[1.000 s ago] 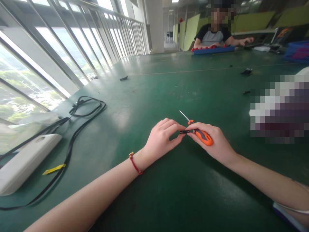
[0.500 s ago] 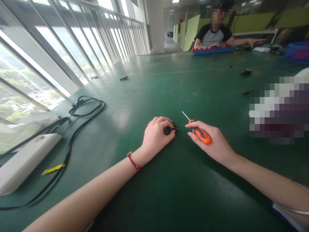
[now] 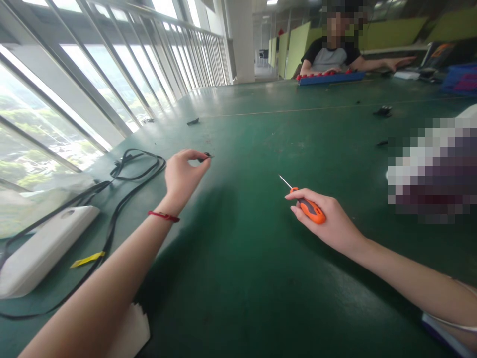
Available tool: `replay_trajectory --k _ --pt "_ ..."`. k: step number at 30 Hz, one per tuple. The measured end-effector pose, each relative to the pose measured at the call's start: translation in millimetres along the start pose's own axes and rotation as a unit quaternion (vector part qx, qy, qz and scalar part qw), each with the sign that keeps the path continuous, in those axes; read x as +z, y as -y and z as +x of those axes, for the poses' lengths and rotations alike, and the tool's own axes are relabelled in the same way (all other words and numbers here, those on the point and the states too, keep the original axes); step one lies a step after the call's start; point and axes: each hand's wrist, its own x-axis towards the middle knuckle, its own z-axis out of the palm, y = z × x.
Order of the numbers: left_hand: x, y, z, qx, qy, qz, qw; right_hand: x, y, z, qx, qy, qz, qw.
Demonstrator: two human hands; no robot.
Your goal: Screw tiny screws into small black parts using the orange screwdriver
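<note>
Between the thumb and fingertips of my left hand [image 3: 184, 174] is a small black part [image 3: 204, 157]; its exact kind is too small to make out. The hand is raised over the left middle of the green table [image 3: 246, 278], casting a shadow on it. My right hand [image 3: 328, 214] holds a screwdriver [image 3: 312, 211] with an orange and grey handle. The handle lies along the palm and fingers, and the thin metal shaft points up and to the left, touching nothing.
On the left lie black cables [image 3: 122, 209], a white power strip [image 3: 48, 253] and a yellow tag [image 3: 87, 259]. Small black pieces [image 3: 383, 111] are scattered farther back. Across the table a person [image 3: 331, 57] sits behind a blue tray [image 3: 331, 78]. A railing [image 3: 130, 64] runs along the left.
My left hand has lifted and moved left and away from me, carrying the small black part from near the screwdriver tip. My right hand and the screwdriver have hardly moved.
</note>
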Motion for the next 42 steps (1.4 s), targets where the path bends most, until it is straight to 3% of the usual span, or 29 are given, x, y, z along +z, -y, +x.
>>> replay_trajectory --k 2,5,8,11,14,18,21,24,28,42 --pt "-11.9 30 11 -0.043 -0.026 0.072 0.996 0 -1 -1 0.001 -0.001 -0.008 1.000" --pt "-25.9 72 15 -0.026 -0.020 0.137 0.990 0 -1 -1 0.002 -0.002 -0.014 1.000" --pt "-33.0 102 13 -0.028 0.023 0.101 0.994 0 -1 -1 0.008 0.006 -0.006 1.000" --pt "-35.3 119 12 -0.067 0.054 0.047 0.995 0 0 0 0.018 0.015 -0.001 1.000" --pt "-36.8 125 11 -0.083 0.085 0.022 0.993 0 0 1 0.024 0.023 0.004 0.999" --pt "-38.3 128 12 -0.032 0.118 -0.020 0.992 0 0 1 0.031 0.032 0.010 0.999" --pt "-37.4 131 13 -0.025 0.070 -0.044 0.996 -1 0 1 0.039 0.035 0.014 0.999" --pt "-36.0 135 15 -0.070 0.020 -0.037 0.997 0 -1 1 0.043 0.039 0.020 0.998" --pt "-35.5 139 17 -0.106 0.051 -0.025 0.993 0 -1 1 0.045 0.041 0.018 0.998" --pt "-37.4 135 13 -0.107 0.074 -0.003 0.992 0 -1 1 0.046 0.045 0.004 0.998"
